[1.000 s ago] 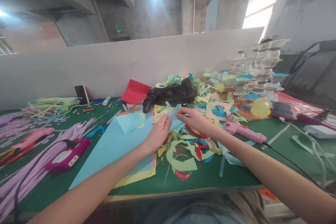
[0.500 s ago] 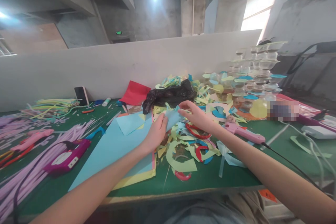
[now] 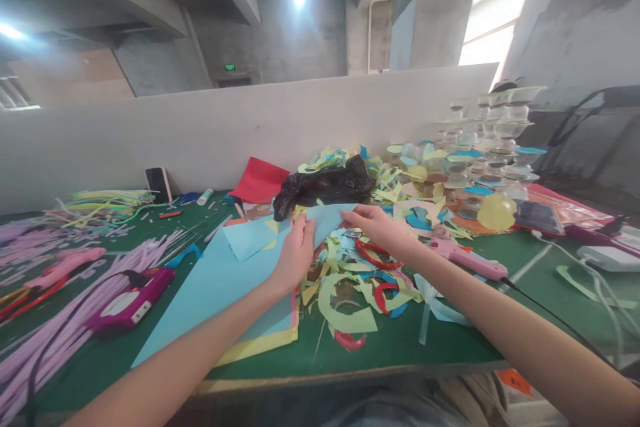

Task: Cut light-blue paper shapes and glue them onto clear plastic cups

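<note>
By the near edge of the green table [image 3: 390, 349], a big blue sheet [image 3: 210, 300] lies on yellow paper [image 3: 265, 345], with a cut green ring [image 3: 351, 321] to its right. A pink glue gun [image 3: 465, 259] lies farther right. Over the table's middle is the small blue paper [image 3: 326, 219]: the left hand [image 3: 295, 250] grips one end, the right hand [image 3: 374, 223] pinches the other. Behind sits a black bag [image 3: 327, 187]. A red sheet [image 3: 261, 179] is near the back edge.

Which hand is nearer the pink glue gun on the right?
Right. The right hand, at the right edge of the held blue paper, is left of the glue gun; the left hand, gripping the paper's other side, is farther left.
</note>
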Demonstrator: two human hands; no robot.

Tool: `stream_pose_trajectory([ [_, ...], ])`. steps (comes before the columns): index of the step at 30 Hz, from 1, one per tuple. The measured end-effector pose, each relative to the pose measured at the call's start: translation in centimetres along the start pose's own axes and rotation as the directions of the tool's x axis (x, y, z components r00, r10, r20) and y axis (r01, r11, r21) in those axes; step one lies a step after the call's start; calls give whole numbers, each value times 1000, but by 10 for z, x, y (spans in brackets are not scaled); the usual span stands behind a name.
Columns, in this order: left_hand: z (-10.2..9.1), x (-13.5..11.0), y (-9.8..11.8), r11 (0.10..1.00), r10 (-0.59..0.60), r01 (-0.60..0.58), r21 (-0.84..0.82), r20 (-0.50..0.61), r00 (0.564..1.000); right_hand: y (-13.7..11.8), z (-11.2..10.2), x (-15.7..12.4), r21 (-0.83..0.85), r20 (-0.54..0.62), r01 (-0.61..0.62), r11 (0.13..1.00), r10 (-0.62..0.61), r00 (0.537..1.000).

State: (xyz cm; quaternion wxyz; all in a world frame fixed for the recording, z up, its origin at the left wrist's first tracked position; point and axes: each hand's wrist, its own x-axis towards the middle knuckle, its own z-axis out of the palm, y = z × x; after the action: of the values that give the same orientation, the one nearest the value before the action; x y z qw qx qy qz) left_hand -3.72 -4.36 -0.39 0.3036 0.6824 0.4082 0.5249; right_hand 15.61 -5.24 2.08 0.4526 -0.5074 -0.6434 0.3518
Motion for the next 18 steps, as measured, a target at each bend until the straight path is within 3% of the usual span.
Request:
stream_pose_trajectory([
  [4, -1, 0, -2, 999, 11, -12, 47, 19, 1000, -8, 0, -2, 45, -20, -31, 998, 32, 999],
  [9, -1, 1, -4, 996, 22, -22, 84, 1, 1000, -11, 0, -1, 152, 50, -72, 986, 65, 997],
  [18, -3, -1, 2, 986, 54, -60, 158, 43, 998, -2, -4, 3, 244, 89, 10, 970, -33, 995],
])
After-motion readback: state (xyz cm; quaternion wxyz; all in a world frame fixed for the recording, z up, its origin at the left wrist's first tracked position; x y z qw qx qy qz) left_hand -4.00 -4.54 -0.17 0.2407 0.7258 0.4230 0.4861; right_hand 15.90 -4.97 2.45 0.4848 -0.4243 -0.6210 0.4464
